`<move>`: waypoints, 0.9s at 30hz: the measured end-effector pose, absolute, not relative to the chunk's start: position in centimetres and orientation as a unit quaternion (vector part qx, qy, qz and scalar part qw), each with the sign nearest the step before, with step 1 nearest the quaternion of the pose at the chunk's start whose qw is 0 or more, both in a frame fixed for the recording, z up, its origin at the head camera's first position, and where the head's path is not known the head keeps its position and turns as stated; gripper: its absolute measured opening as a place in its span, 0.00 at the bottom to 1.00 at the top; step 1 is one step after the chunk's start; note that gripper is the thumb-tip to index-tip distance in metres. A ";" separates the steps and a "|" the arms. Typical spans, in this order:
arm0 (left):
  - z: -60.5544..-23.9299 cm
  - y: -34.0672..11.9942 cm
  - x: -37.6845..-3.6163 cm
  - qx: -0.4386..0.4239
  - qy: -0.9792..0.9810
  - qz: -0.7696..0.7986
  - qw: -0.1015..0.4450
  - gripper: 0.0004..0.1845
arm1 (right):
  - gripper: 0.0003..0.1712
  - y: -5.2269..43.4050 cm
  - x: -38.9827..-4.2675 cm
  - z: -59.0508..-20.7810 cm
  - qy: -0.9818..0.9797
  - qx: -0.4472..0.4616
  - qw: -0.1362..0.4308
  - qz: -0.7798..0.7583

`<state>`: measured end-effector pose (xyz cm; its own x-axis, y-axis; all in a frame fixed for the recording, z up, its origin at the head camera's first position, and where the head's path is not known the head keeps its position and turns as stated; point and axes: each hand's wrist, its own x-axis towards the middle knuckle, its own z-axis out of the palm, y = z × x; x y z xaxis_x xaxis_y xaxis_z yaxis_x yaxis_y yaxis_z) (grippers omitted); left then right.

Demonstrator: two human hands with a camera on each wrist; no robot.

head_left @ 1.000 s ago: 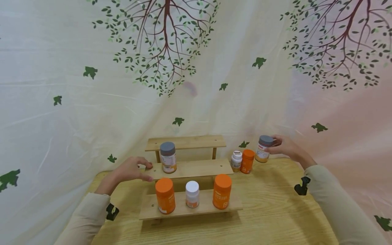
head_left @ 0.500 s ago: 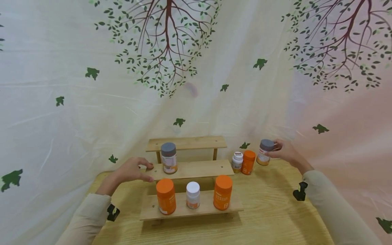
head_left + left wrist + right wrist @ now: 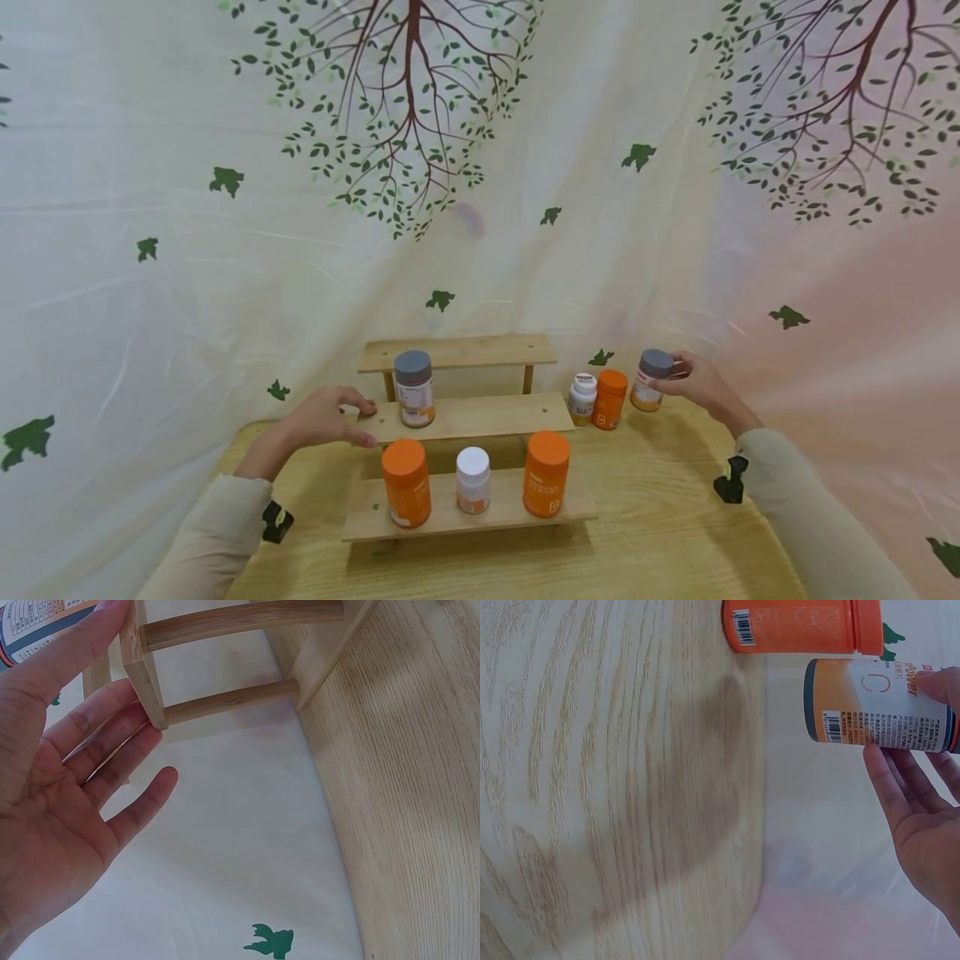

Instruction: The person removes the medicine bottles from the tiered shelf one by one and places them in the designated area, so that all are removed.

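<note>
Right hand [image 3: 697, 385] grips a grey-lidded plastic supplement bottle with a white-and-orange label [image 3: 651, 381], fingers and thumb curled round its upper body just under the lid. The bottle sits at the far right of the light wooden table [image 3: 675, 517], about 2 o'clock from the three-step wooden display rack [image 3: 465, 417]; whether its base touches the tabletop or hangs just over it I cannot tell. In the wrist view the same bottle [image 3: 877, 701] is pinched by the fingertips [image 3: 889, 776].

Just beside it at 9 o'clock stand an orange bottle [image 3: 609, 399] and a small white bottle [image 3: 581, 399].

Left hand [image 3: 324, 417] is flat and relaxed, fingers straight, touching the left end of the rack's middle step, holding nothing. A second grey-lidded bottle [image 3: 414, 389] stands on that step just by the fingers.

Handling judgement: rigid plastic, likely light, glossy label probably a bit slippery. Best hold is round the body mid-label or under the lid edge, kept upright.
</note>
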<state>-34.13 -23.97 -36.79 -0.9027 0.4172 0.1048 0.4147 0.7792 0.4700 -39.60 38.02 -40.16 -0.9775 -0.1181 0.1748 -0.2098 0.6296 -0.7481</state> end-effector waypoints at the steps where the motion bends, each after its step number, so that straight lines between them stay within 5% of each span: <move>1: -36.8 -24.0 -34.1 0.221 0.943 0.249 0.003 0.30 | 0.36 38.1 -39.6 -40.3 -0.901 0.090 0.058 0.421; 27: -36.9 -24.0 -34.4 0.207 0.945 0.252 0.010 0.30 | 0.35 37.3 -40.0 -43.2 -0.885 0.080 0.049 0.455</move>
